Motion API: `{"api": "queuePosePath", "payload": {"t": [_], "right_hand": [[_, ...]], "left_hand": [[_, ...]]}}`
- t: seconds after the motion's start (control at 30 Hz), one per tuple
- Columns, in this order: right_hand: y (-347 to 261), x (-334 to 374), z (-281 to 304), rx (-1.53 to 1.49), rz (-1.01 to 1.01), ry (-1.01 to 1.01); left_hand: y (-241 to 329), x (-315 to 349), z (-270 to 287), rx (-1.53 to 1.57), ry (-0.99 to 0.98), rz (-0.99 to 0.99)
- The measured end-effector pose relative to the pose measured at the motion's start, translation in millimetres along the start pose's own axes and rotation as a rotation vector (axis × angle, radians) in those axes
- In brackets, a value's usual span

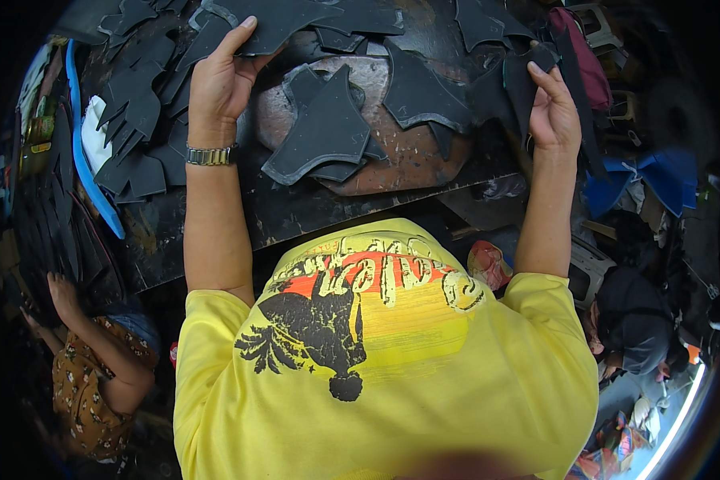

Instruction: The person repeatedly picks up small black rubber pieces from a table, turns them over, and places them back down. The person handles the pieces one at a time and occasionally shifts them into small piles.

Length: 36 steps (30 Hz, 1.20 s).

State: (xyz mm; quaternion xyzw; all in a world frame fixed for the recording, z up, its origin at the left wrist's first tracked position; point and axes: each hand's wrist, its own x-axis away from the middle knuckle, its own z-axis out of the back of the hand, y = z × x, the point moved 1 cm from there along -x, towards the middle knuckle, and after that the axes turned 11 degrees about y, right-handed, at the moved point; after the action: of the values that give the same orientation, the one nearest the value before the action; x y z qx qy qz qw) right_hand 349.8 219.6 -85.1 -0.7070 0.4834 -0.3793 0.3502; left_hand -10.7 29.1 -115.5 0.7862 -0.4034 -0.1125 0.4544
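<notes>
At the far left of the table, my left hand [222, 92] pinches the edge of a black cut-out piece [284, 22], thumb on top and fingers underneath. My right hand [555, 108] grips another dark, flat piece [519, 90] between thumb and fingers at the far right. Between the hands, several black shaped pieces with greyish edges lie overlapping, one large piece [326, 128] uppermost. Beneath them is a worn brown slab [412, 172]. A further black piece [426, 92] rests on the slab's right side. Whether the pieces are leather or foam, I cannot tell.
More black pieces [140, 88] are heaped on the left of the dark table [276, 216], beside a blue strip [84, 148]. Maroon cloth [582, 60] hangs at the right. A person in a brown patterned top [96, 384] works at lower left; another in dark clothing [636, 320] is at right.
</notes>
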Motion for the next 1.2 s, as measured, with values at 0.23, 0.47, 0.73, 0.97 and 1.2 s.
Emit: {"api": "queuePosePath", "payload": {"t": [0.23, 0.47, 0.73, 0.97, 1.2], "right_hand": [[9, 46, -27, 0.480, -0.112, -0.224], [33, 71, -50, 1.194, 0.540, -0.355], [36, 72, -52, 1.160, 0.525, -0.343], [5, 55, -31, 0.419, 0.039, -0.290], [-38, 17, 9, 0.050, 0.088, -0.078]], "left_hand": [[-2, 0, 0, 0.002, 0.009, -0.002], [-2, 0, 0, -0.009, 0.003, 0.008], [-2, -1, 0, -0.002, -0.008, -0.001], [1, -2, 1, 0.029, -0.010, -0.007], [2, 0, 0, 0.016, 0.002, -0.003]]}}
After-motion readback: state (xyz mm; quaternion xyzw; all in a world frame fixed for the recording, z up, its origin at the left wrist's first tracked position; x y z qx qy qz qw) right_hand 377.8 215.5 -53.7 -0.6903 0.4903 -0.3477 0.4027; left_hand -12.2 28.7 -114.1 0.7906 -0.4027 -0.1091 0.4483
